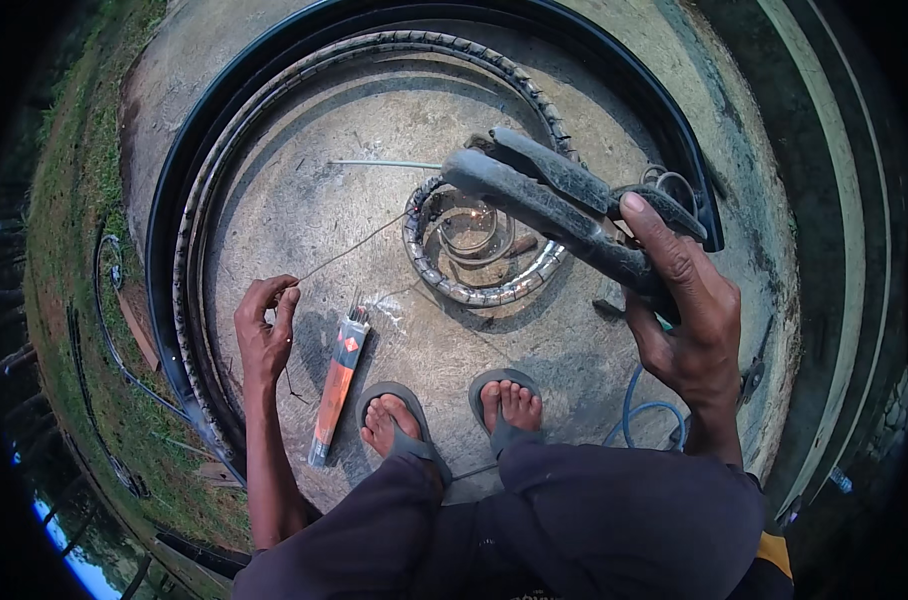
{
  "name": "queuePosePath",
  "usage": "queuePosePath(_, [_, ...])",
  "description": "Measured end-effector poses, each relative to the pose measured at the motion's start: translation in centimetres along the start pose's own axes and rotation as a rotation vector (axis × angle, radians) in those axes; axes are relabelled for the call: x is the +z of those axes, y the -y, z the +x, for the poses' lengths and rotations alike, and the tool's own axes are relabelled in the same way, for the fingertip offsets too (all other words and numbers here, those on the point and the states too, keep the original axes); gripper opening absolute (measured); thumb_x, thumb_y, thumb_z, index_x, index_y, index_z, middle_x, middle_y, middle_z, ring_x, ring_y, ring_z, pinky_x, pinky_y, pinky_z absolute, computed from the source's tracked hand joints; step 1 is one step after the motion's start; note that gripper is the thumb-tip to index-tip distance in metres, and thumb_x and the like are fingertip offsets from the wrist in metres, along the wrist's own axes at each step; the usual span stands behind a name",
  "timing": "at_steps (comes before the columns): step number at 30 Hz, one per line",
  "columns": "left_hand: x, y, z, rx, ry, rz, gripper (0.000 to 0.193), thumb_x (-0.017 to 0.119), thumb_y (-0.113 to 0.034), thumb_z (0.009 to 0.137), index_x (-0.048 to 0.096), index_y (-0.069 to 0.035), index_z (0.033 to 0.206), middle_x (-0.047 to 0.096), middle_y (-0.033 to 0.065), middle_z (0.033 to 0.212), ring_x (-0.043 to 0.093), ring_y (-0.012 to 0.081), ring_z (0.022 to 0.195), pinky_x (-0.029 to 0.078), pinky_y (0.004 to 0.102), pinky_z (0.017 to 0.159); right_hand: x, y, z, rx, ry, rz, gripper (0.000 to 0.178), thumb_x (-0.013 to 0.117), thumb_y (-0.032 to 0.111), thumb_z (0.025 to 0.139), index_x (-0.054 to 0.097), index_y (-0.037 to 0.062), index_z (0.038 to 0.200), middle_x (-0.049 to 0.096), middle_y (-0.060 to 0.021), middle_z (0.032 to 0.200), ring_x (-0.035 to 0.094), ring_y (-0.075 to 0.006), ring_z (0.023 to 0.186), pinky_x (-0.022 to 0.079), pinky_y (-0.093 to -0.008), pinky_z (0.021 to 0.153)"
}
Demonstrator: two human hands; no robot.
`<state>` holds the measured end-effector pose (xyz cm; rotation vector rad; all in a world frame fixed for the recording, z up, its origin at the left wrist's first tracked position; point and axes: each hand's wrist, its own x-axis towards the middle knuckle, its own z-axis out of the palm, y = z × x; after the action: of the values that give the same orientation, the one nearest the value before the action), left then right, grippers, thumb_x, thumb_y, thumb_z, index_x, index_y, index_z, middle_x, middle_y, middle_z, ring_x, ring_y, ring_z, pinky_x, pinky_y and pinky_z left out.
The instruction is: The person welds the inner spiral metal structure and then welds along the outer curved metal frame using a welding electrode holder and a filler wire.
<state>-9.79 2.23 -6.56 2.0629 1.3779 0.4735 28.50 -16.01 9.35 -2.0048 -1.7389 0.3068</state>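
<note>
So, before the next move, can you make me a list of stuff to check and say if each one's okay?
1. Right hand has a grip on the black clamp: ok.
2. Pale rod is tight in the clamp: cannot tell; it meets the clamp's tip, but how firmly doesn't show.
3. Left hand holds the thin wire: ok, pinched between fingers and thumb.
4. Hands are covered: not ok, both are bare.
5. Toes are covered: not ok, the sandals leave them bare.
6. Packet of rods lies apart from the small ring: ok.
</note>
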Motion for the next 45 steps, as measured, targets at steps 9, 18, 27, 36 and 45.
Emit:
queuePosePath(9, [1.1,1.1,0.4,-0.199,0.022,-0.198,0.025,0.073,-0.025,0.095,0.074,-0.002,0.105,0.071,0.0062,0.096,0.066,0.0131,0.086,0.052,0.0288,0.079,9.0,-2.1,-12.0,0.165,-0.375,0.065,0.076,0.069,-0.016,0.068,0.056,0.0043,0.140,0.067,-0.0179,0.095,0.067,-0.0287,0.076,0.055,-0.0348,0.066])
queuePosePath(18, [1.9,0.5,0.7,-0.202,0.039,-0.251,0.027,0.074,-0.028,0.095,0.072,-0.001,0.100,0.065,0.0002,0.086,0.057,0.0074,0.079,0.045,0.0236,0.072,11.1,-1.8,-14.3,0.184,-0.290,0.034,0.078,0.071,-0.011,0.060,0.063,0.0083,0.136,0.068,-0.0160,0.095,0.068,-0.0295,0.077,0.054,-0.0366,0.066])
queuePosePath(27, [1.4,-0.3,0.5,-0.205,0.015,-0.317,0.026,0.074,-0.026,0.095,0.071,0.000,0.094,0.061,-0.0017,0.080,0.052,0.0064,0.075,0.042,0.0231,0.069,11.1,-1.4,-12.9,0.184,-0.315,0.065,0.079,0.069,-0.010,0.060,0.063,0.0099,0.136,0.069,-0.0138,0.094,0.069,-0.0277,0.077,0.055,-0.0358,0.064])
queuePosePath(36, [1.8,0.4,0.5,-0.206,0.010,-0.314,0.025,0.075,-0.024,0.094,0.070,0.000,0.092,0.060,-0.0033,0.076,0.051,0.0044,0.070,0.040,0.0219,0.064,10.8,-1.6,-13.4,0.154,-0.245,0.027,0.076,0.071,-0.012,0.065,0.059,0.0070,0.138,0.067,-0.0159,0.089,0.067,-0.0307,0.074,0.053,-0.0365,0.064])
queuePosePath(45, [1.7,0.0,0.5,-0.208,0.013,-0.310,0.022,0.074,-0.022,0.094,0.070,0.000,0.091,0.061,-0.0025,0.076,0.053,0.0052,0.071,0.042,0.0226,0.065,10.8,-1.4,-12.9,0.417,-0.213,0.394,0.078,0.071,-0.011,0.074,0.049,0.0046,0.147,0.068,-0.0117,0.096,0.066,-0.0209,0.078,0.053,-0.0320,0.068])
